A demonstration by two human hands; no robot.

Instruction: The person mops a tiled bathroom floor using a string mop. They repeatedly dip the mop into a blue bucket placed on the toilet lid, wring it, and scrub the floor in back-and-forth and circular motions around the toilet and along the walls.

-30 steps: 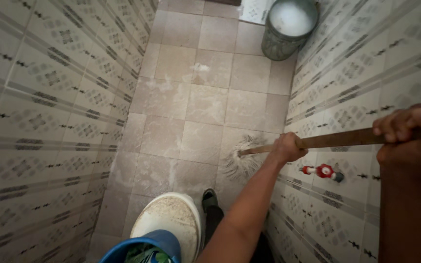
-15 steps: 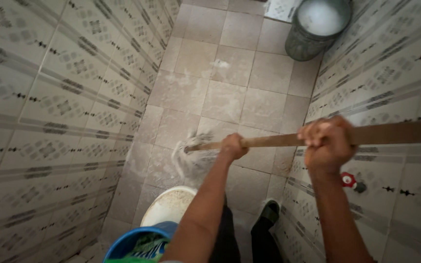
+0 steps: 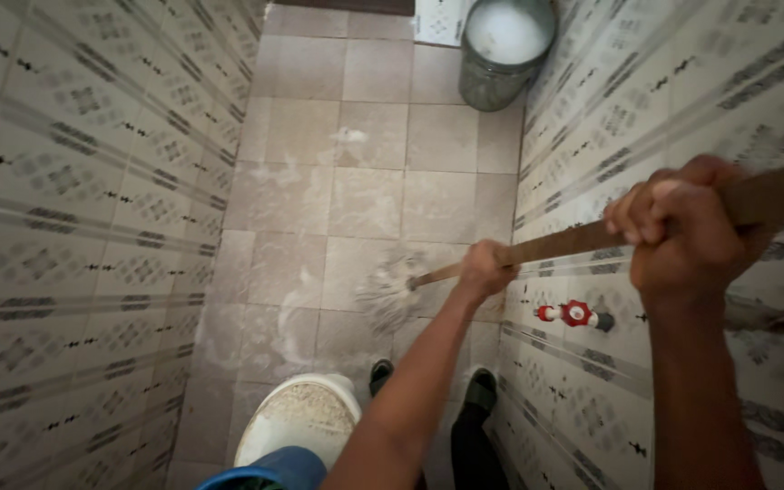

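Our left hand (image 3: 485, 269) and right hand (image 3: 682, 227) clench the mop handle (image 3: 564, 240), which slants down-left to the mop head (image 3: 390, 292) on the floor (image 3: 369, 136), left hand nearer.

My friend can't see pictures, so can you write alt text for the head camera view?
Two hands grip a long wooden mop handle, the left hand lower and the right hand higher, pressing the mop head onto a wet, soapy tiled floor. A bucket of foamy water stands at the far end between patterned tiled walls.
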